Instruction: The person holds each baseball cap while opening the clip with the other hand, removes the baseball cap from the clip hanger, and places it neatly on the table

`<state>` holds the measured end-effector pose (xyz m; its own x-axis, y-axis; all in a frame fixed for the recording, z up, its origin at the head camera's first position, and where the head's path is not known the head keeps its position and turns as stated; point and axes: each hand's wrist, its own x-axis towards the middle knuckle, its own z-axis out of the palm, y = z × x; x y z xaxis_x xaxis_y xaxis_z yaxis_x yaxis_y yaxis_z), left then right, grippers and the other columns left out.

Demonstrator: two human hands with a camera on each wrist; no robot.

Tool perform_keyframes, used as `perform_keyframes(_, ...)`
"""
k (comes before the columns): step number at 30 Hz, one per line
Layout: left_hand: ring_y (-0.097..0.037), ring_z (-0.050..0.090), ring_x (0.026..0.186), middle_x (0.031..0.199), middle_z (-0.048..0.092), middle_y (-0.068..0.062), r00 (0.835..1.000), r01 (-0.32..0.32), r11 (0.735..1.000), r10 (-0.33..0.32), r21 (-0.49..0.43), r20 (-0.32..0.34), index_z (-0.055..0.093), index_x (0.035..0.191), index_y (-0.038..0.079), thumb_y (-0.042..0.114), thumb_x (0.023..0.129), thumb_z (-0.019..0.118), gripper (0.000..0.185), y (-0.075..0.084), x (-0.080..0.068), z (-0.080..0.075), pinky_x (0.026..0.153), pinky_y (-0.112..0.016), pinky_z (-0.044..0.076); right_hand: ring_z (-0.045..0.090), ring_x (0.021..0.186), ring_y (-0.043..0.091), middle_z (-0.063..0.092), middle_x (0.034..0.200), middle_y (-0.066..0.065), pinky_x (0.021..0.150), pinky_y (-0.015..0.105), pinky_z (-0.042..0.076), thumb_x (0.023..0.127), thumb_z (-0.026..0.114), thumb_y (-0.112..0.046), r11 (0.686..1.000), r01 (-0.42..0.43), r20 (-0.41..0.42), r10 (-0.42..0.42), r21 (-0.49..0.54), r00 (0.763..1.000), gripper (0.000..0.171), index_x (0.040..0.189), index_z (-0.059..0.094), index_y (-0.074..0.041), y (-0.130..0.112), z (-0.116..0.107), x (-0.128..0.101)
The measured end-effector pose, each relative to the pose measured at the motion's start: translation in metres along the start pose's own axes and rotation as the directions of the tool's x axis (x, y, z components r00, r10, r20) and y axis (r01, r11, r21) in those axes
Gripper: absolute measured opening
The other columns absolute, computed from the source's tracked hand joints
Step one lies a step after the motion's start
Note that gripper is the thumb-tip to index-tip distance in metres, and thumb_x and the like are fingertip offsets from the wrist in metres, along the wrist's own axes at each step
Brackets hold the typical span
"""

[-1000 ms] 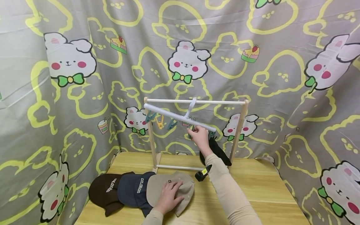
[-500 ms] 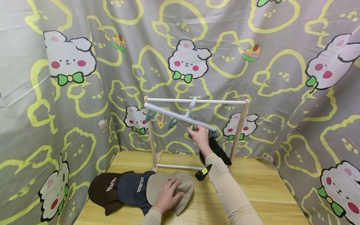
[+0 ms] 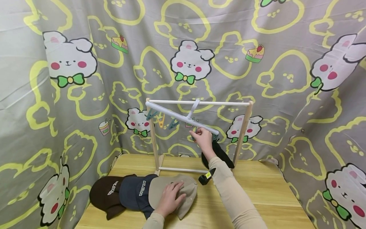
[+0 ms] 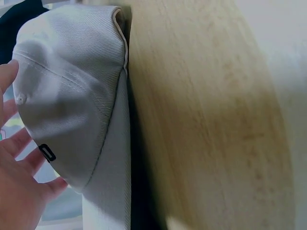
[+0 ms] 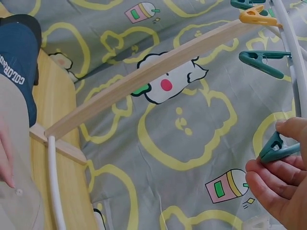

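Observation:
My right hand [image 3: 197,135] is raised to the tilted white clip hanger [image 3: 177,117] on the wooden rack's rod [image 3: 223,104]. It pinches a teal clip [image 5: 277,147] near the hanger's lower right end. A black cap [image 3: 222,153] hangs just behind that hand, at the hanger's right end. My left hand [image 3: 171,197] lies flat, fingers spread, on a beige cap [image 3: 160,187] on the table. In the left wrist view the beige cap [image 4: 72,96] fills the left side, with my fingers [image 4: 19,187] on it.
A navy cap [image 3: 134,194] and a brown cap [image 3: 105,194] overlap left of the beige one. More clips, teal [image 5: 261,62] and orange [image 5: 256,17], hang from the bar. The wooden table [image 3: 266,190] is hemmed in by a cartoon-print curtain [image 3: 85,95].
The hanger's left end has tipped up a little, lifting its clips. My left hand has shifted slightly on the beige cap. The right hand stays at the clip.

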<state>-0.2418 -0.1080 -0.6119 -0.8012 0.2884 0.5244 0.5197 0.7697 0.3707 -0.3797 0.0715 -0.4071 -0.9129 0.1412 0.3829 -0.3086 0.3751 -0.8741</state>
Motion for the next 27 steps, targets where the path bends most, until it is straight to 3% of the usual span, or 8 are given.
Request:
perform_keyframes(4, -0.026, 0.062, 0.108, 0.121, 0.064, -0.006, 1.000, -0.001, 1.000, 0.001, 0.001, -0.003, 0.062, 0.128, 0.012, 0.034, 0.089, 0.068, 0.044, 0.001, 0.002, -0.001, 0.096, -0.051, 0.045, 0.065, 0.055, 0.012, 0.071, 0.075, 0.012, 0.054, 0.028, 0.056, 0.084, 0.076, -0.032, 1.000, -0.002, 0.001, 0.002, 0.008, 1.000, 0.029, 0.085, 0.065, -0.005, 0.003, 0.001, -0.001)
perform_keyframes(10, -0.026, 0.062, 0.107, 0.120, 0.065, -0.007, 1.000, 0.011, 1.000, -0.011, 0.003, 0.004, 0.062, 0.128, 0.012, 0.035, 0.091, 0.065, 0.043, 0.002, 0.006, -0.002, 0.094, -0.049, 0.046, 0.066, 0.055, 0.010, 0.073, 0.077, 0.014, 0.056, 0.026, 0.056, 0.085, 0.075, -0.033, 1.000, -0.020, 0.005, 0.020, 0.003, 1.000, 0.028, 0.087, 0.065, -0.006, 0.007, 0.001, -0.002)
perform_keyframes(19, -0.026, 0.062, 0.107, 0.118, 0.065, -0.007, 1.000, 0.002, 1.000, -0.002, 0.025, -0.004, 0.062, 0.129, 0.013, 0.031, 0.091, 0.066, 0.042, 0.004, 0.016, -0.005, 0.093, -0.050, 0.048, 0.072, 0.068, 0.033, 0.072, 0.077, 0.014, 0.056, 0.024, 0.055, 0.085, 0.075, -0.028, 0.999, -0.035, 0.013, 0.035, 0.022, 0.999, 0.027, 0.087, 0.064, -0.003, 0.011, -0.001, -0.004)
perform_keyframes(27, -0.029, 0.060, 0.113, 0.123, 0.064, -0.009, 1.000, 0.019, 1.000, -0.019, 0.013, 0.024, 0.060, 0.131, 0.014, 0.034, 0.093, 0.064, 0.043, 0.007, 0.025, -0.007, 0.097, -0.052, 0.046, 0.072, 0.074, 0.035, 0.072, 0.080, 0.015, 0.061, 0.027, 0.057, 0.087, 0.073, -0.031, 0.999, -0.055, 0.032, 0.055, 0.002, 0.998, 0.029, 0.092, 0.067, -0.003, 0.016, -0.004, -0.006)
